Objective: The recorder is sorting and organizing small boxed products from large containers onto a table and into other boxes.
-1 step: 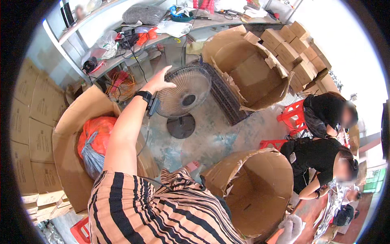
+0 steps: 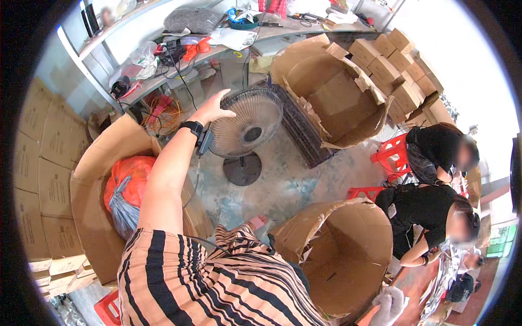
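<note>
Head view showed left hand [image 2: 211, 108] spread flat on fan [image 2: 247, 130] grille at 10 o'clock; right unseen; grille probably light, bendy, rim safer

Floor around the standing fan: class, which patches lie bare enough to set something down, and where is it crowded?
Bare concrete floor shows between the fan's round base, the dark crate and the lower open carton. It is crowded by the orange sack's carton, on the cluttered bench, and where the left hand touches the fan's grille.
</note>
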A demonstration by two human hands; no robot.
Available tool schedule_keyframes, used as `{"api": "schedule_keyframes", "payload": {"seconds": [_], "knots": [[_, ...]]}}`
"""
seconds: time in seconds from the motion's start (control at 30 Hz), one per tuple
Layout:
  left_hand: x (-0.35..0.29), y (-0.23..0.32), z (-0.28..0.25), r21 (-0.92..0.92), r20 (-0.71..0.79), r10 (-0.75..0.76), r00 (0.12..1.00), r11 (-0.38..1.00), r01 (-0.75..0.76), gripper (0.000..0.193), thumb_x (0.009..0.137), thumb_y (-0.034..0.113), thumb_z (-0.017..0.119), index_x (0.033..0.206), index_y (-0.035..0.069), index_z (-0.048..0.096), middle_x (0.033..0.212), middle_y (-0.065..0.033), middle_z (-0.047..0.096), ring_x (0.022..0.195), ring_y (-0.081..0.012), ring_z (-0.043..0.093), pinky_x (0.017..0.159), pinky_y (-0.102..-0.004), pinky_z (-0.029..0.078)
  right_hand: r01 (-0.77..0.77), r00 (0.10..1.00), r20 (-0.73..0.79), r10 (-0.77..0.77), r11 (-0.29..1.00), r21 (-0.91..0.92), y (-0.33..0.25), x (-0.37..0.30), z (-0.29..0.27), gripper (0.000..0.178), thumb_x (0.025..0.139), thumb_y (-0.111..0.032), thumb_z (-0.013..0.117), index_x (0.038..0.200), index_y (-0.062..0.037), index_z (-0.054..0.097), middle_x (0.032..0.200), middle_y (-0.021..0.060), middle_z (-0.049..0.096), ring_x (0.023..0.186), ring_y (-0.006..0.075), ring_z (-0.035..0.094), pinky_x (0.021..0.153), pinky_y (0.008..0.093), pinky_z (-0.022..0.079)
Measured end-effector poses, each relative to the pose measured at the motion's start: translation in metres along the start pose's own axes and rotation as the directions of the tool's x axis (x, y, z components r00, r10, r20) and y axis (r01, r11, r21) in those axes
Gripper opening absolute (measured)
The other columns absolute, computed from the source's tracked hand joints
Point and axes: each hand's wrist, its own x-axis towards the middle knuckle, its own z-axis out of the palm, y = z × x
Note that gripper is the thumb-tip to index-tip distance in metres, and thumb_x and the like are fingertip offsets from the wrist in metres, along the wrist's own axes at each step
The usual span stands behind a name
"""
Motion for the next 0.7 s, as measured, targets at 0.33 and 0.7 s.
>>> {"api": "schedule_keyframes", "payload": {"seconds": [0.33,0.7], "knots": [[0.007,0.012,-0.011,0.018,0.047,0.018,0.999,1.0,-0.019,0.08,0.064,0.035,0.078,0.13,0.005,0.043,0.126,-0.0224,0.047,0.119,-0.0327,0.045,0.101,-0.0383,0.035,-0.046,0.999,0.021,0.044,0.992,0.116,0.009,-0.001,0.004,0.016,0.085,-0.004,0.05,0.098,0.0034,0.056,0.073,0.0072,0.054,0.06,0.0135,0.048,0.058,0.0233,0.041],[0.013,0.013,-0.016,0.087,0.006,0.044,0.999,0.995,-0.044,0.068,0.069,0.036,0.074,0.125,0.006,0.048,0.122,-0.022,0.05,0.117,-0.0338,0.046,0.099,-0.0386,0.037,-0.022,0.998,0.054,0.017,0.996,0.087,0.005,0.0,0.003,0.018,0.084,0.0,0.048,0.099,0.0042,0.056,0.073,0.0081,0.054,0.061,0.0135,0.048,0.057,0.0248,0.042]]}}
